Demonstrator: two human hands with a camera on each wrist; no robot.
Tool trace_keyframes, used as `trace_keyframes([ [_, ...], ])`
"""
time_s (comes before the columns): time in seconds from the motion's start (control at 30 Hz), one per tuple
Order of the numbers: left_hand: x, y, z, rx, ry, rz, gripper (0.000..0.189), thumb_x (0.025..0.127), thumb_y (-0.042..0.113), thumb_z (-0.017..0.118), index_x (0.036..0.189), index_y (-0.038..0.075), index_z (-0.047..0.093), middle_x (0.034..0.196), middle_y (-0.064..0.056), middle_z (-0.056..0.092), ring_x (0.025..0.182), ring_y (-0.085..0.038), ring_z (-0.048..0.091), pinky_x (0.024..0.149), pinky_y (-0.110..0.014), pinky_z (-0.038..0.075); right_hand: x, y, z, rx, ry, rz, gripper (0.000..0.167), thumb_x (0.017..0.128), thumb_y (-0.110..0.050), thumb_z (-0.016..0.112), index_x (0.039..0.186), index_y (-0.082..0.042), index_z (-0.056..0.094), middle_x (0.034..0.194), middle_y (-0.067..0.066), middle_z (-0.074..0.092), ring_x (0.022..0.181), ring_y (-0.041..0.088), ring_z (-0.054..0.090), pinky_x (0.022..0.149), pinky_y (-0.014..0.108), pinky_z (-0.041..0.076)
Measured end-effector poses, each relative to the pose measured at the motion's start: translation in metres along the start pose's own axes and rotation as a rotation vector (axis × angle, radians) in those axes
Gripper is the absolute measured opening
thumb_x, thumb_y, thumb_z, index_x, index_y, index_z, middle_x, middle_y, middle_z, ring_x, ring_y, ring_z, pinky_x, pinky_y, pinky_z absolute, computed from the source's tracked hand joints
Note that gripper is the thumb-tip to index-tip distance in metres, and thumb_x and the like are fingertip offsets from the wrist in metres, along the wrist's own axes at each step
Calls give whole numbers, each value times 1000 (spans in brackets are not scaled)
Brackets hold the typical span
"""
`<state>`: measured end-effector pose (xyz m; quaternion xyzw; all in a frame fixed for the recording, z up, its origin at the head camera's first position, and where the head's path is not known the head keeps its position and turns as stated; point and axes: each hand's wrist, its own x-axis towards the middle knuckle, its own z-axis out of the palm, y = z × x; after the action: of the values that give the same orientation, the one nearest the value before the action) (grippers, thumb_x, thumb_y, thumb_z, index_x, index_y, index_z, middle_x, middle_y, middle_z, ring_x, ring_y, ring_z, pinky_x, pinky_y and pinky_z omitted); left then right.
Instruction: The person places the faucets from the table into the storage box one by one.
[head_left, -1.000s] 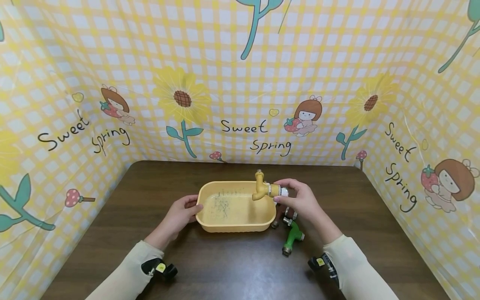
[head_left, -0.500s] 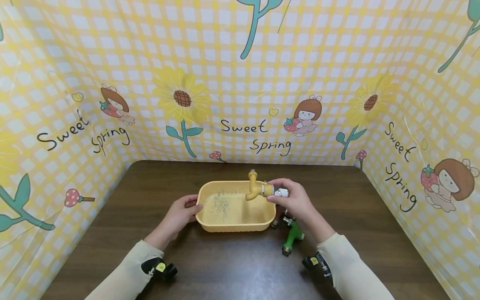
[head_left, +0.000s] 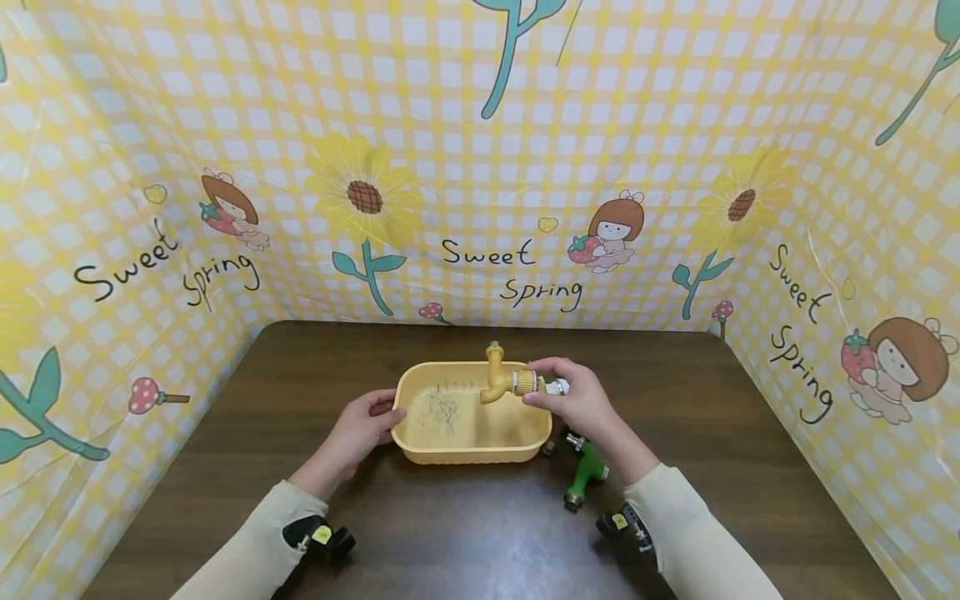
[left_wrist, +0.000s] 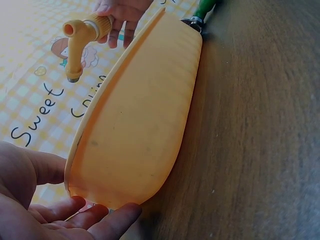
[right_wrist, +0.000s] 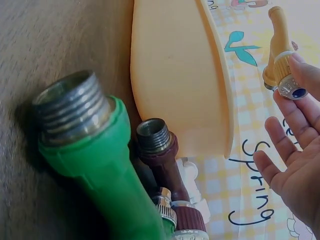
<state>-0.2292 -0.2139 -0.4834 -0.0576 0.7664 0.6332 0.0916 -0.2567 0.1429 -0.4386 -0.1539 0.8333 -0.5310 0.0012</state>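
My right hand [head_left: 577, 400] pinches a yellow faucet [head_left: 495, 375] by its ribbed knob end, between thumb and index finger. The faucet hangs above the right half of a yellow plastic basin [head_left: 472, 456]. In the right wrist view the remaining fingers of that hand are spread and touch nothing. My left hand [head_left: 363, 429] holds the basin's left end, thumb over the rim and fingers against the outer wall, as the left wrist view [left_wrist: 115, 150] basin wall shows. A green faucet [head_left: 585, 479] lies on the table below my right wrist.
A dark red faucet [right_wrist: 167, 175] lies beside the green one, right of the basin, with a white piece [right_wrist: 192, 175] behind it. The brown wooden table [head_left: 450, 533] ends at a yellow checked cloth [head_left: 480, 167] on the back and sides.
My right hand has carried the yellow faucet leftward, from the basin's right rim to further over its inside. The left hand and basin have stayed put.
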Motion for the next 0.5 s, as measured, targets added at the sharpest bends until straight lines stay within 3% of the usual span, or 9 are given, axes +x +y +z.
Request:
trace_keyframes([
  [0.07, -1, 0, 0, -2, 1, 1, 50, 105, 12, 59, 149, -5, 44, 140, -28, 54, 119, -35, 61, 91, -41, 60, 0, 0, 1, -21, 3, -23, 45, 80, -33, 89, 120, -21, 72, 125, 0, 69, 125, 30, 58, 109, 60, 41],
  [0.5, 0, 0, -1, -1, 3, 13, 48, 104, 12, 60, 147, -5, 46, 138, -28, 55, 118, -34, 62, 88, -35, 61, 3, -2, 11, -73, -3, -60, 44, 81, -34, 89, 119, -21, 73, 123, -2, 70, 124, 34, 57, 108, 60, 41],
])
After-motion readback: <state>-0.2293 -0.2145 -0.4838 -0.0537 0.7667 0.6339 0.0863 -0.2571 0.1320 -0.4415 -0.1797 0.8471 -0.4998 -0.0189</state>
